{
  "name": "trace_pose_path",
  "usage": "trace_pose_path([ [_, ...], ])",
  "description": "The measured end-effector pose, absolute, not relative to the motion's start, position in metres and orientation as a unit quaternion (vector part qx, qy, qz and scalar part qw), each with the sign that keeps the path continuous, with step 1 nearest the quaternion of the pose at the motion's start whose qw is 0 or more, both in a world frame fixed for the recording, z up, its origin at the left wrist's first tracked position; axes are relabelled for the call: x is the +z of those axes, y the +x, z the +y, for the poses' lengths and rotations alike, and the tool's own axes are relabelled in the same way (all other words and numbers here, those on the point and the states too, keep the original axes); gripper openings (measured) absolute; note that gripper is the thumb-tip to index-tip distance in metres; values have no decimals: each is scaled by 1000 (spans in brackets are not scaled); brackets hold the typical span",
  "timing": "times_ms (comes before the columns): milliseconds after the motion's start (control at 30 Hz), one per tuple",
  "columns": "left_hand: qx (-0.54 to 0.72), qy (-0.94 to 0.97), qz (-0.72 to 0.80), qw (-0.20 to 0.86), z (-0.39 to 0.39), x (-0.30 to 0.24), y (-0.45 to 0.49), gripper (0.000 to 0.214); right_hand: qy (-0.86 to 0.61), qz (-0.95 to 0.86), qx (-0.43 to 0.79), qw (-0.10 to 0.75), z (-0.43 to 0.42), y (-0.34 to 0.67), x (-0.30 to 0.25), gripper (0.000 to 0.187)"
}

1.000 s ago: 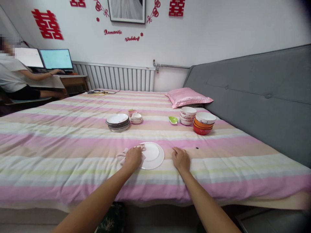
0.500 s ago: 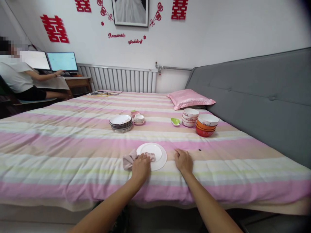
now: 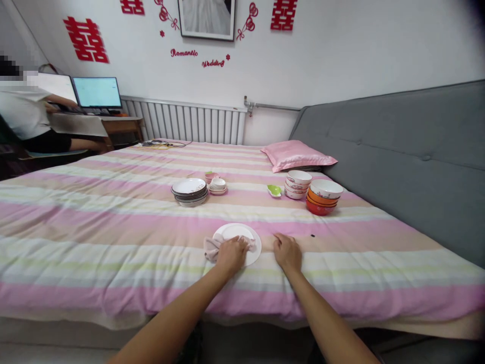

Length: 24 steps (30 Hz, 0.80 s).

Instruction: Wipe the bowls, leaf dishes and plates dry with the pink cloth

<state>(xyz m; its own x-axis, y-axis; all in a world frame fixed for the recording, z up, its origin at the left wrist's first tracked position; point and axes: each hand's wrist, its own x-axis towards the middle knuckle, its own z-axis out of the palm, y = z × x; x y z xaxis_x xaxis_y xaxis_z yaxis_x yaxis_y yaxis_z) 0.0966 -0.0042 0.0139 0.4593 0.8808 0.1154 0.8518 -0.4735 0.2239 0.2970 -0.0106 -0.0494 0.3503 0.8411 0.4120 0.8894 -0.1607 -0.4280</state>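
A white plate (image 3: pixel 235 231) lies flat on the striped bedspread (image 3: pixel 113 222) near the front edge. My left hand (image 3: pixel 232 254) rests on the plate's near half, fingers curled over a crumpled pinkish cloth (image 3: pixel 212 247) that covers part of the plate. My right hand (image 3: pixel 288 254) lies on the bedspread just right of the plate, fingers loosely curled, with nothing visible in it.
Farther back stand a stack of plates (image 3: pixel 189 191), small cups and saucers (image 3: pixel 217 185), a green dish (image 3: pixel 274 190), white patterned bowls (image 3: pixel 298 183) and orange bowls (image 3: pixel 323 196). A pink pillow (image 3: pixel 297 153) and grey headboard (image 3: pixel 401 151) lie right. A person (image 3: pixel 26 119) sits at a desk far left.
My left hand has slid the cloth to the right across the plate, from its left rim onto its near half. My right hand has stayed beside the plate.
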Motion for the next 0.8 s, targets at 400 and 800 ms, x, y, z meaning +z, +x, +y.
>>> trace_pose_path([
  [400,97,854,505,84,37,14,107,32,-761,-567,-21,315,-6,294,-44,36],
  [800,100,822,557,64,85,4,93,32,-664,-515,280,464,18,296,-13,37],
])
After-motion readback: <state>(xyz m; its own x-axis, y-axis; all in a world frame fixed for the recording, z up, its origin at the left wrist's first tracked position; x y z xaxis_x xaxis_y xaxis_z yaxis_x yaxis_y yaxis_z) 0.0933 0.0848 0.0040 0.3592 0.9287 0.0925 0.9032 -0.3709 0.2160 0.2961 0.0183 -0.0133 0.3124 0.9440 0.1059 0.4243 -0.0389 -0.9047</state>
